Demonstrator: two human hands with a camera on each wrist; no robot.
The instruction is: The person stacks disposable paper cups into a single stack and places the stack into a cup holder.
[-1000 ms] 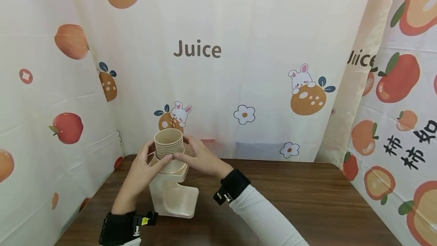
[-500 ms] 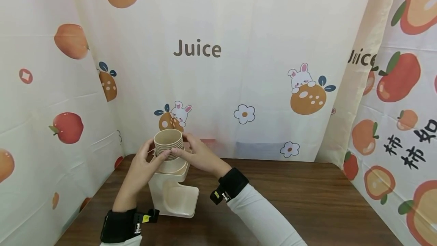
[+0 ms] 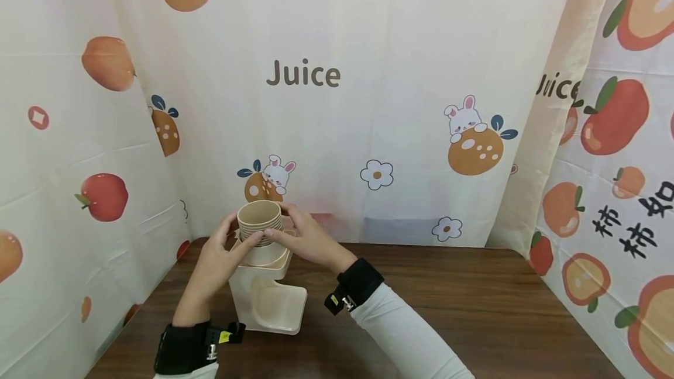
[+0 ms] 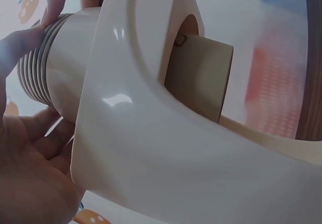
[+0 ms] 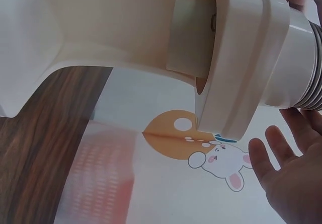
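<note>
A stack of beige paper cups stands in the round top of a cream cup dispenser on the table. My left hand grips the stack from the left, thumb in front. From the right, my right hand holds the same stack, its thumb close to the left one. In the left wrist view, the stacked rims lie between thumb and fingers, just above the dispenser's collar. One cup's end sticks out of the opening below in the right wrist view.
The dispenser's curved base tray juts out to the right on the brown wooden table. Printed cloth closes in the back and both sides, hanging close behind the dispenser. Black wrist straps sit on both arms.
Both thumbs have shifted slightly up the front of the cup stack. The stack sits a little lower against the dispenser. Over the last half second the hands have hardly moved.
</note>
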